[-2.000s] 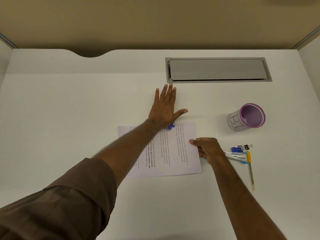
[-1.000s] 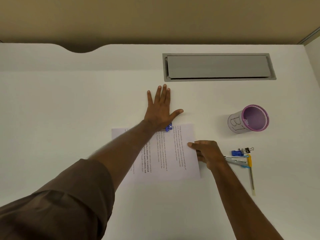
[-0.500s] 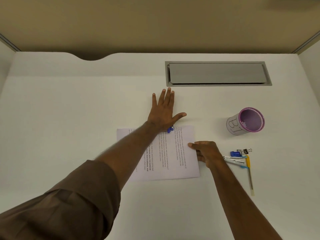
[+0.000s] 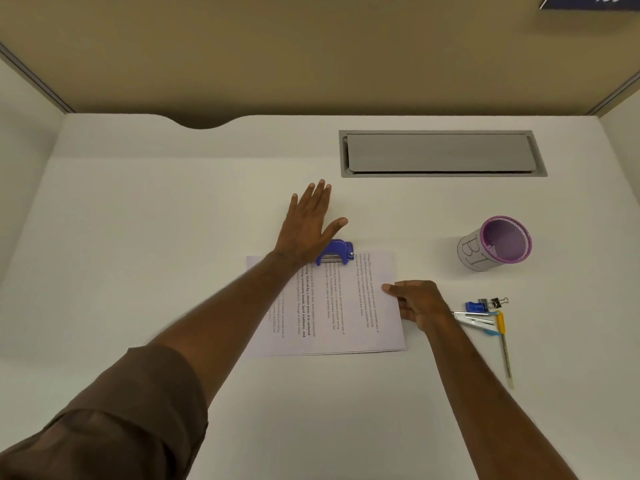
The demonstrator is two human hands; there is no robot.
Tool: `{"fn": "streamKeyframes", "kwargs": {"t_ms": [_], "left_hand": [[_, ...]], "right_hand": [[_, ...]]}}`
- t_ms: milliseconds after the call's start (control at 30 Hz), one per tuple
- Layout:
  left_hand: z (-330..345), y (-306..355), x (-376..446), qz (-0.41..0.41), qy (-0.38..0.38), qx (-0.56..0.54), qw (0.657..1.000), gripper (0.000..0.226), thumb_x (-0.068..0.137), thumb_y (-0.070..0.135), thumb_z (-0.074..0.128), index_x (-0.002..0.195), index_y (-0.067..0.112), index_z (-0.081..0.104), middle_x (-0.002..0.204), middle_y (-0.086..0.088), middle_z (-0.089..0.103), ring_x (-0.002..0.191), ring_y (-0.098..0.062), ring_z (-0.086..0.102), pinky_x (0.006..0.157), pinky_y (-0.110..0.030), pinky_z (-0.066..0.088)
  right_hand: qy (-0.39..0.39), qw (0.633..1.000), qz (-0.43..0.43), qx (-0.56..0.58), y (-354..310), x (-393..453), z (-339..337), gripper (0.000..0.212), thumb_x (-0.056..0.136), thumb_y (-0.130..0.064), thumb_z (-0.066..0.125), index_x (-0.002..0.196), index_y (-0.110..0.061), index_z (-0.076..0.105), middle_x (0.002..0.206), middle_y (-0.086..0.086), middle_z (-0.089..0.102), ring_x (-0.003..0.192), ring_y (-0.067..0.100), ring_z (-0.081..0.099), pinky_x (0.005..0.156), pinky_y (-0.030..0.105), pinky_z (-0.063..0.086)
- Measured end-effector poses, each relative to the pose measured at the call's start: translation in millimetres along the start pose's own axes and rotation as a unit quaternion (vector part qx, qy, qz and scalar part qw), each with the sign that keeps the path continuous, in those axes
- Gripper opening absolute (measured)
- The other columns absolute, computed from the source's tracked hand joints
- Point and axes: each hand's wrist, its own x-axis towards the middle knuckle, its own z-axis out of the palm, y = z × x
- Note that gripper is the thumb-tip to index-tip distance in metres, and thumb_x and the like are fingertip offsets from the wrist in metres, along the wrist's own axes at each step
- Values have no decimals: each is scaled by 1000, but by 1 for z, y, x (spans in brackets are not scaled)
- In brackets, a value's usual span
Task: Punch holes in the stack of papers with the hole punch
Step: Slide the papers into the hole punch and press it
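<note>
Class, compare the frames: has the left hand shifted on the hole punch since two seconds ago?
Yes. The left hand has slid left off the hole punch, which sits on the paper stack's far edge, uncovering more of it.

Desk: matt white laminate. Hole punch: glossy blue plastic. Papers: matt printed sheets. Cup at 3 o'clock: purple mesh.

left hand flat, right hand pinching

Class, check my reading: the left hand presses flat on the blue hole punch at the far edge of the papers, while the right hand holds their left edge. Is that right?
Not quite. The head view shows the right hand holding the right edge of the papers, not the left. The rest stands: the left hand presses flat on the blue hole punch at their far edge.
</note>
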Motion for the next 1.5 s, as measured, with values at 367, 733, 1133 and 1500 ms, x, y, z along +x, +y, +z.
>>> {"fn": "streamKeyframes", "kwargs": {"t_ms": [367,733,1133,1500], "left_hand": [[8,-29,-65,-12,22,-69,997,67,94,48,63,152,23,40,159,-1,41,149,-20,32,120,-39,26],[7,-26,-50,42,-54,-18,997,72,85,46,74,148,25,46,146,-1,56,133,-22,48,111,-36,35],[5,-27,-47,36,-64,-7,997,71,87,47,73,149,28,45,141,0,61,126,-24,54,107,-37,38],[10,-30,-46,39,-45,-11,998,71,84,46,75,147,27,48,137,-1,65,123,-24,58,106,-35,36]], "right_hand": [[-3,1000,1,1,-1,-2,1,14,81,-4,76,90,2,66,84,16,74,69,27,72,50,30,58],[-15,1000,-2,3,0,-3,1,19,83,-4,75,97,3,65,90,18,73,75,29,72,56,33,59],[-13,1000,-14,-11,4,-1,-1,13,85,-8,74,92,-2,66,94,17,74,78,30,73,60,35,59],[1,1000,-22,-1,11,-1,-1,15,84,-7,75,95,0,67,98,21,72,80,32,71,66,38,59]]}}
